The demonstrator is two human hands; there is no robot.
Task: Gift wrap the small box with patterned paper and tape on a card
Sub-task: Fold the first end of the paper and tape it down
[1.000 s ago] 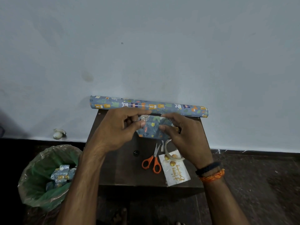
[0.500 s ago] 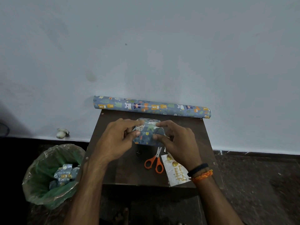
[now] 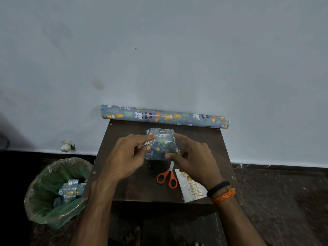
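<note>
Both hands hold the wrapped box (image 3: 160, 145) just above the brown tabletop (image 3: 127, 189). The left hand (image 3: 127, 155) pinches its left side. The right hand (image 3: 193, 159) grips its right side. The card (image 3: 190, 189) lies beside the scissors (image 3: 167, 176).

A plain pale blue-grey wall (image 3: 159, 50) stands behind a small dark brown wooden bench (image 3: 134, 185). The dark speckled floor (image 3: 284, 201) holds a bin with a green plastic bag (image 3: 44, 197).
</note>
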